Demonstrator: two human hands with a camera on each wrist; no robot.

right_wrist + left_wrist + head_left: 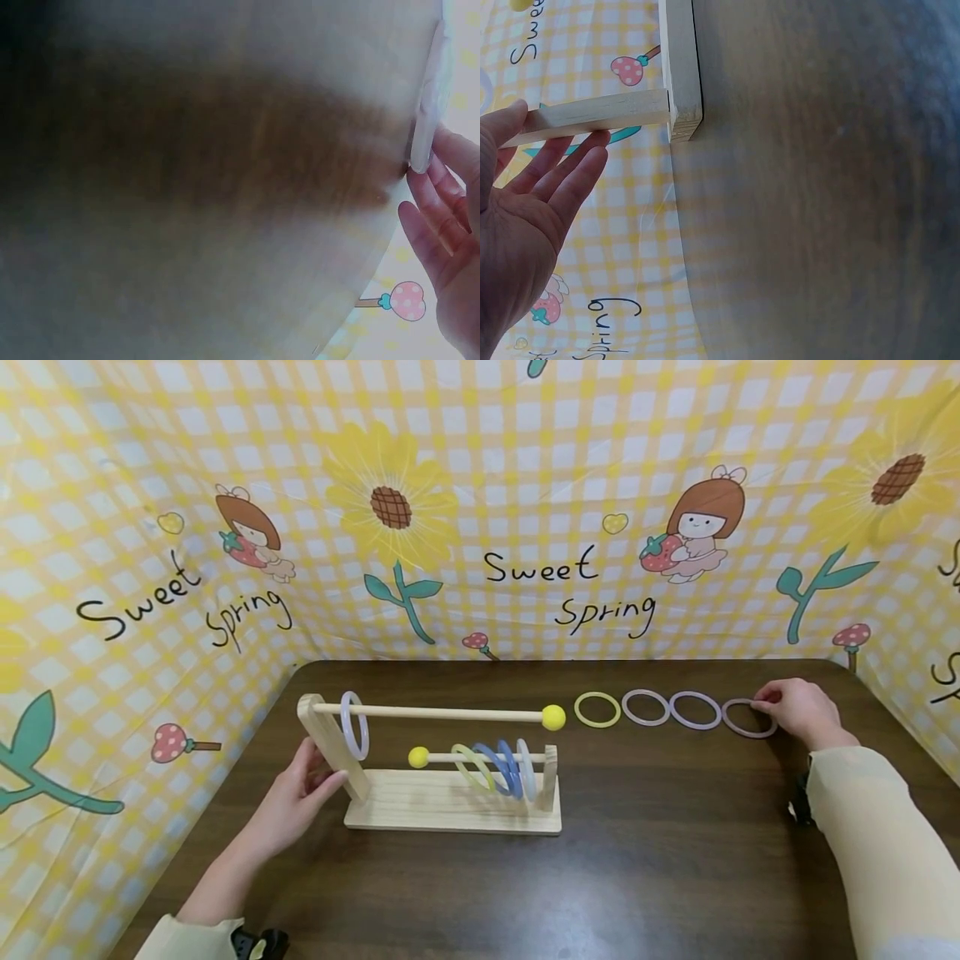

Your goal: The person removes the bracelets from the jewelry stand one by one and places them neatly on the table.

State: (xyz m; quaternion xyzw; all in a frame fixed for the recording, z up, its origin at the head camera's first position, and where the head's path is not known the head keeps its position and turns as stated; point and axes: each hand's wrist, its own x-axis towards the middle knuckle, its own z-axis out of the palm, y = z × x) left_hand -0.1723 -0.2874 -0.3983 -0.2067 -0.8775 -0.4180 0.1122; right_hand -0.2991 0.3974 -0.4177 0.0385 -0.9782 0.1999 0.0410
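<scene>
A wooden ring rack stands on the dark table. Its upper rod carries one lilac ring; the lower rod holds several yellow and blue rings. My left hand rests with straight fingers against the rack's left post. A yellow ring and three pale purple ones lie in a row right of the rack. My right hand pinches the edge of the rightmost ring, whose rim meets my fingertips in the right wrist view.
A yellow checked cloth with sunflowers and "Sweet Spring" print walls the table at the back and both sides. The two middle loose rings lie flat near the back edge.
</scene>
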